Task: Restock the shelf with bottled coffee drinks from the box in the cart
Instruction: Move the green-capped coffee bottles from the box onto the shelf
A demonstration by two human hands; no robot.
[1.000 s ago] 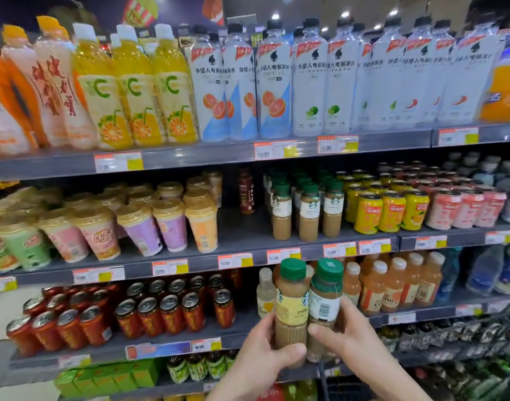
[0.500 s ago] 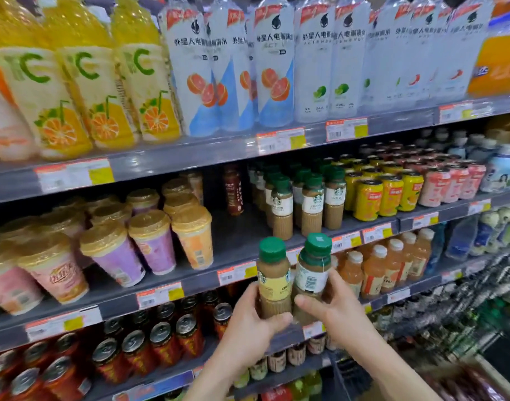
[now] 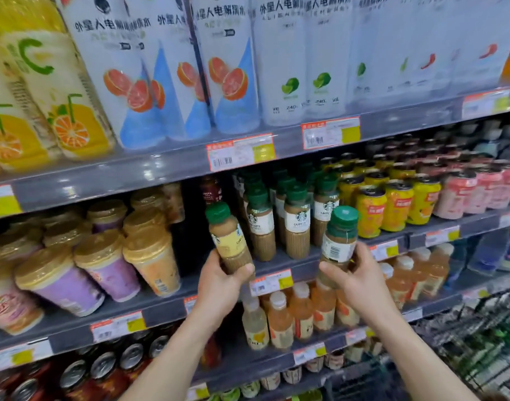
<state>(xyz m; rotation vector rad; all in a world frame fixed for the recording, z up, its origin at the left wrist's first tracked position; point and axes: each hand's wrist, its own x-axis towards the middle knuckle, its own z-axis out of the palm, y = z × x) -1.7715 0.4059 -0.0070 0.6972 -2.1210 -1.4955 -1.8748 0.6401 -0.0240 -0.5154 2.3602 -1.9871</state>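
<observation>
Reaching up with both arms, I see my left hand point(image 3: 219, 287) gripping a yellow-label coffee bottle point(image 3: 229, 240) (tilted left) and my right hand point(image 3: 363, 279) clasping a white-label bottle point(image 3: 338, 244), both just before the coffee row point(image 3: 297, 224) on the shelf point(image 3: 307, 271).

Up they went! The left hand point(image 3: 219, 282) and right hand point(image 3: 361, 273) pulled apart, so the yellow-label bottle point(image 3: 229, 235) and white-label bottle point(image 3: 339, 238) separated, rising to the coffee shelf point(image 3: 304, 272).

Coffee row point(image 3: 297, 227) on shelf point(image 3: 161, 306): cups point(image 3: 103, 267) left, cans point(image 3: 398, 204) right, juice bottles point(image 3: 280, 322) below; held bottle point(image 3: 229, 238) front-left, second held bottle point(image 3: 339, 241) front-right.
</observation>
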